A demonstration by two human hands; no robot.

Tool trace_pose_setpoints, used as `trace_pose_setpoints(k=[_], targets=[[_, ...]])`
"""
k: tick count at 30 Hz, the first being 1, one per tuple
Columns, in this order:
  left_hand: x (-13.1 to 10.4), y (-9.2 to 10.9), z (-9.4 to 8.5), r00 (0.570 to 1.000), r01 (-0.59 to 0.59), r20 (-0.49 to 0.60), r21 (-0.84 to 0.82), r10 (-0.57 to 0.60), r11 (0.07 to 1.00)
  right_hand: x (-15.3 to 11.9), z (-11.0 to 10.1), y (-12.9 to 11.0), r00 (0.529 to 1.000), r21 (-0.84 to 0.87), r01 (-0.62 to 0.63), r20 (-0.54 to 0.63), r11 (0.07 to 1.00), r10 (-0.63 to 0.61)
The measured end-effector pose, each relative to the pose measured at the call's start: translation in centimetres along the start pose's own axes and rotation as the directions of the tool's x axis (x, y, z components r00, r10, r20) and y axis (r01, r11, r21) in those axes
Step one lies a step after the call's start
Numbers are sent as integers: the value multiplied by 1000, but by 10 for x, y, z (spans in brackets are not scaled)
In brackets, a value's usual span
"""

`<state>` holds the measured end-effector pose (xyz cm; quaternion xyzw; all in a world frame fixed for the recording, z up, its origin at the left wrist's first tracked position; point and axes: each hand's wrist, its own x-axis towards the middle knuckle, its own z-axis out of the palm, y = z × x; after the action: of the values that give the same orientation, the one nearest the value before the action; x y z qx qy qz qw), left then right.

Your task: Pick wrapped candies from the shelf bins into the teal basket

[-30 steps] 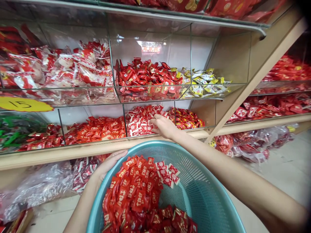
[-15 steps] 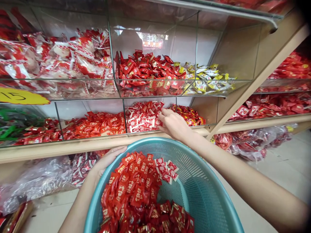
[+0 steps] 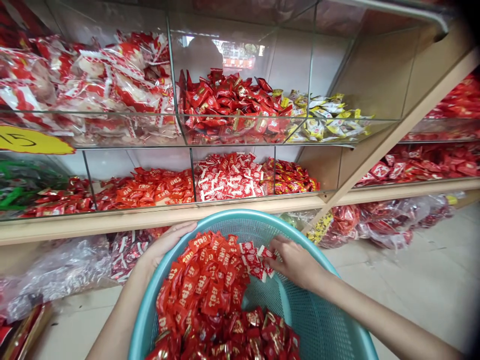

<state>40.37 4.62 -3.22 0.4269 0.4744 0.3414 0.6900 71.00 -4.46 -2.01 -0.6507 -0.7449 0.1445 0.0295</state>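
A teal plastic basket (image 3: 332, 280) fills the lower middle of the view. My left hand (image 3: 165, 247) holds its left rim from outside, thumb side up, with the other fingers mostly hidden. Inside the basket, my right hand (image 3: 290, 257) is closed at the fingertips on a red-and-white wrapped candy (image 3: 267, 253). Beside it lie several similar red-and-white candies (image 3: 250, 260). Bright red wrapped candies (image 3: 202, 275) with gold lettering are heaped on the left side of the basket. Darker red, shiny wrapped candies (image 3: 258, 335) lie at the near side.
Ahead, a lower shelf bin holds red-and-white candies (image 3: 228, 180), beside bins of red candies (image 3: 157, 187). Clear panels front the upper shelf with bagged sweets (image 3: 105, 90). A wooden shelf edge (image 3: 112, 221) runs behind the basket. Plastic bags (image 3: 71, 272) lie under the shelf.
My right hand has moved from the red-and-white candies in the shelf bin down into the basket, to the small group of matching candies. My left hand stays on the rim.
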Motion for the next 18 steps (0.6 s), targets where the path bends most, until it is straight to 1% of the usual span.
trace_pose_setpoints(k=[3, 5, 10, 12, 15, 16, 18], targets=[[-1, 1, 0, 1000, 11, -6, 3, -11, 1000, 7, 4, 5, 998, 212, -42, 64, 976, 29], [-2, 2, 1, 1000, 22, -8, 3, -22, 1000, 11, 7, 8, 996, 321, -41, 83, 946, 15], [-3, 5, 2, 999, 46, -17, -3, -46, 999, 10, 8, 9, 995, 510, -42, 96, 859, -9], [-2, 5, 2, 999, 39, -29, 1, -39, 999, 5, 6, 5, 990, 559, -81, 140, 825, 3], [-1, 3, 0, 1000, 14, -23, 4, -13, 1000, 0, 2, 1, 966, 611, -176, 260, 771, 14], [-1, 2, 0, 1000, 6, -17, 2, -6, 1000, 0, 1, 1, 963, 601, -180, 270, 779, 15], [-1, 1, -1, 1000, 7, -7, -4, -7, 1000, 1, -1, 3, 976, 503, -128, 215, 855, 20]])
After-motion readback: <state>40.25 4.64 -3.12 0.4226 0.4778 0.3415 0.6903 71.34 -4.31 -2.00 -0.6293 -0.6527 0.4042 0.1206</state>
